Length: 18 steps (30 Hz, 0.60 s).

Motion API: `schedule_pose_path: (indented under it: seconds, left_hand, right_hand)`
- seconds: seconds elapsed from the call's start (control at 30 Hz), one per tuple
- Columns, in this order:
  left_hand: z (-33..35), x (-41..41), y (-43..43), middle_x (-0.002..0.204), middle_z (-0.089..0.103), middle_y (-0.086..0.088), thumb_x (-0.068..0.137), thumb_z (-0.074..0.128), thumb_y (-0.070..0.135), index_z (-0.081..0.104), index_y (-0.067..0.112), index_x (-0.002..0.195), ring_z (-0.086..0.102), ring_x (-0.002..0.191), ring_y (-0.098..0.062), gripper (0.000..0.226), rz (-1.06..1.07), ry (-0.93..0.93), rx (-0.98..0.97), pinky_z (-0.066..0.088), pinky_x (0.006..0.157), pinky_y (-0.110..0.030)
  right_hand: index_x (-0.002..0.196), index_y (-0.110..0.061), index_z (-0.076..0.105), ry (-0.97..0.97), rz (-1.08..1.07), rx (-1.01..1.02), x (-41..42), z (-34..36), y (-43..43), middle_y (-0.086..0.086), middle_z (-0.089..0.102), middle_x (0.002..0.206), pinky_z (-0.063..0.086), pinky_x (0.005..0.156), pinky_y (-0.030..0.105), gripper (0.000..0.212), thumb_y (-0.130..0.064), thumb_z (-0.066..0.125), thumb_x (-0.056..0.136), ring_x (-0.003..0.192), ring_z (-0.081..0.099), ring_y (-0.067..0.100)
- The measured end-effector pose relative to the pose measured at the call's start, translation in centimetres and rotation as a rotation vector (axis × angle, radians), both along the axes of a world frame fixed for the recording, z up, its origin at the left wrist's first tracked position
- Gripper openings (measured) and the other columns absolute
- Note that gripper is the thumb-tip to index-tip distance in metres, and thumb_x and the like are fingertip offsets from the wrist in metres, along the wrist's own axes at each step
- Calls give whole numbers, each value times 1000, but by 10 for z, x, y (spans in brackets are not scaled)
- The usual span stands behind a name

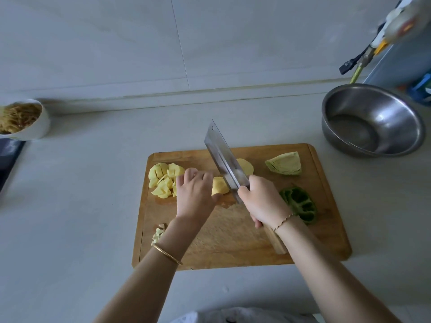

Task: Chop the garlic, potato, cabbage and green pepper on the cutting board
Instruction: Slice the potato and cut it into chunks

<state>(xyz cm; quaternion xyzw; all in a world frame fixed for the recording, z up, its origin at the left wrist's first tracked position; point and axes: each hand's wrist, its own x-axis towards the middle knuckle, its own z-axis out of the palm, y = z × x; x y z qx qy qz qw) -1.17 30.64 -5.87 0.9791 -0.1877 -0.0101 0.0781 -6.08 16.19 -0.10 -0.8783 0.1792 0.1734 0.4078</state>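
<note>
Left hand (194, 194): fingers curled, steadying the potato piece (219, 185), which lies just right of it on the cutting board (233, 241).
Right hand (263, 201): wrapped round the cleaver (224, 162) handle.
Blade: points away, angled left, touching the piece's right side.

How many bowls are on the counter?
2: a white bowl holding noodles at the far left, partly cut off by the frame; a steel bowl right of the cutting board.

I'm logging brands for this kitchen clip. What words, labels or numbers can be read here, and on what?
No text can be read.
White object, top right: red-orange mark, too blurred to read.
Blue item, right edge: nothing legible.
Cleaver: no stamp shows on the blade.
</note>
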Motion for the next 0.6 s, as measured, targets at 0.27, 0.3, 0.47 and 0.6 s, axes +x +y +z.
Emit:
schedule_pose_path:
  seconds: [0.27,0.3,0.47,0.6]
  left_hand:
    - [-13,-8,0,78,69,1,60,87,24,66,11,75,59,93,-28,29,56,-67,-140,40,79,-44]
    - [-14,-8,0,75,68,2,57,88,23,67,11,74,60,89,-28,30,53,-79,-151,41,77,-44]
    - [-17,-8,-1,70,67,3,54,89,23,68,11,71,62,83,-27,30,35,-117,-192,41,73,-41]
    - [-19,-8,-1,69,66,3,53,89,22,67,11,69,62,82,-26,30,41,-137,-213,39,71,-39]
  right_hand:
    - [96,-8,44,50,67,-91,6,3,9,8,53,66,42,33,23,14,-17,33,97,35,50,18]
    - [96,-8,44,59,77,-108,8,4,11,9,53,66,43,33,24,14,-17,32,97,36,50,18]
    - [96,-8,42,117,132,-161,18,10,18,11,55,63,46,35,25,14,-17,32,99,36,50,18]
    - [108,-4,49,185,125,-144,27,5,21,14,58,67,49,40,29,22,-17,33,99,39,52,20]
